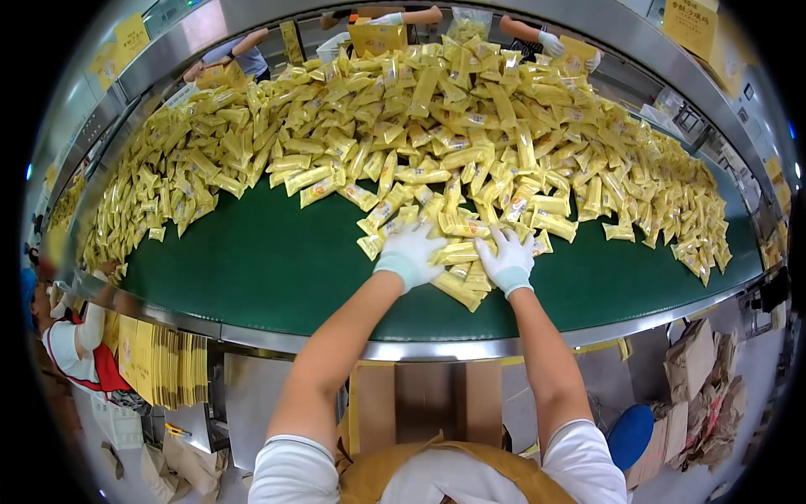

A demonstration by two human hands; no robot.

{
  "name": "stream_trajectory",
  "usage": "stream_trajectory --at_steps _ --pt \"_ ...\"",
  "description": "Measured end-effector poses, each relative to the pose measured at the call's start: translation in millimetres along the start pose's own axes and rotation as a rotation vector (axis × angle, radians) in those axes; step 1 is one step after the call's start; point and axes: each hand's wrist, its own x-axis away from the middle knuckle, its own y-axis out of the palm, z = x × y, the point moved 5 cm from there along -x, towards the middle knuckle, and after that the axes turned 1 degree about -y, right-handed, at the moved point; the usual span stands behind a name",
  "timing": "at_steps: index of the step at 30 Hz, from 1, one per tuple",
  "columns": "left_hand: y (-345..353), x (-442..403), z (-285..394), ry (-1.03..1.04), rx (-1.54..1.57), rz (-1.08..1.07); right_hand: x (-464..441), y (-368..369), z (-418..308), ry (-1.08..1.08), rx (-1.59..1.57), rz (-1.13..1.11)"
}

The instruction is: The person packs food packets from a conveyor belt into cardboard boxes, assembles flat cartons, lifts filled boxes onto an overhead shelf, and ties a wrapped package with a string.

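A large heap of yellow wrapped packets (420,101) covers the far part of a green belt (277,260). My left hand (410,254), in a white glove, lies with fingers spread on packets at the near edge of the heap. To its right, my right hand (507,259), gloved too, rests against the other side of the same small cluster, its fingers apart. Several packets (457,252) lie between the two hands. Neither hand is closed round a packet; the undersides of both are hidden.
A metal rim (453,349) borders the belt, with an open cardboard box (428,403) below it. Co-workers' gloved hands (552,44) are across the belt. A person in a red apron (105,361) is at the left, by stacked flat cartons (168,361). A blue stool (630,437) stands lower right.
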Motion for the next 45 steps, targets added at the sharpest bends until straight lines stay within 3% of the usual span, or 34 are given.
stream_trajectory --at_steps 3,9,12,16,18,21,25,28,29,32,34,36,38,41,44,45 --pt "-1.5 45.8 -17.2 0.053 0.047 0.165 33.7 5.0 -12.4 -0.193 0.033 0.094" --pt "-18.8 137.2 -30.9 0.035 0.066 0.273 104.5 -1.7 -7.8 -0.239 0.102 -0.033" --pt "-4.0 168.3 -34.9 -0.01 0.032 0.235 112.2 -23.5 8.9 -0.228 0.03 -0.119" --pt "-9.6 169.3 -15.4 -0.125 0.048 0.174 106.0 -38.8 46.8 -0.293 -0.182 -0.007" --pt "3.9 156.2 -14.8 -0.148 0.0 0.19 100.0 -25.7 60.8 -0.381 0.007 -0.135" --pt "18.6 130.4 -26.2 -0.154 -0.069 0.201 95.7 -27.5 52.7 -0.482 0.32 -0.035" --pt "-14.5 134.4 -38.8 -0.384 0.244 -0.05 80.2 -19.4 86.5 -0.491 0.349 -0.044" --pt "-6.1 159.7 -69.0 -0.311 0.188 -0.018 80.5 -35.4 100.1 -0.457 0.249 -0.259" --pt "-18.1 166.7 -70.7 -0.437 0.265 -0.129 80.0 -56.1 83.9 -0.426 0.145 -0.328" --pt "-33.0 170.1 -75.1 -0.532 0.305 -0.12 78.4 -92.8 41.4 -0.637 -0.078 -0.163" --pt "-39.6 156.8 -62.2 -0.486 0.24 -0.188 77.5 -96.8 8.5 -0.805 -0.225 -0.148" --pt "-35.2 143.9 -51.0 -0.433 0.137 -0.29 74.1 -62.8 -2.3 -0.908 -0.054 -0.22" --pt "-3.7 143.8 -53.3 -0.309 0.067 -0.191 75.8 -30.6 -6.2 -1.022 0.132 -0.199" --pt "2.2 151.2 -47.8 -0.313 -0.009 -0.114 77.4 -20.1 -7.8 -1.043 0.259 -0.14" --pt "5.3 160.2 -72.7 -0.481 0.078 -0.207 79.2 -23.9 0.3 -0.79 0.466 -0.422" --pt "1.6 162.7 -82.2 -0.459 0.087 -0.151 80.1 -39.1 4.7 -0.77 0.338 -0.389"
